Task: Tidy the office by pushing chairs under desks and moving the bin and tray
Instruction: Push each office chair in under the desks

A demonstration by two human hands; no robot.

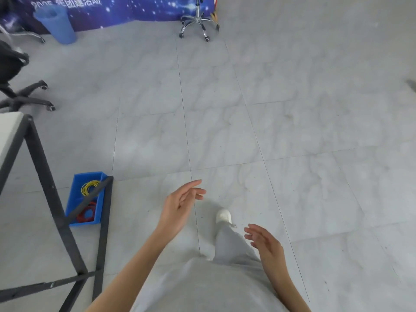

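My left hand [180, 204] hangs open over the pale tiled floor, fingers apart, holding nothing. My right hand [264, 243] is lower and to the right, also open and empty. A blue tray [77, 199] with yellow and red wire coils sits on the floor under the desk's black frame [45, 176], left of my left hand. A blue bin [57, 24] stands far off at the upper left by a purple banner. A black office chair [20, 91] is at the left edge. A chrome chair base [199, 24] stands at the top centre.
The white desk top [9, 131] shows at the left edge above the black frame. My grey-trousered leg and white shoe [224, 216] are between my hands. The purple banner [126, 10] runs along the far wall. Bare tiled floor fills the middle and right.
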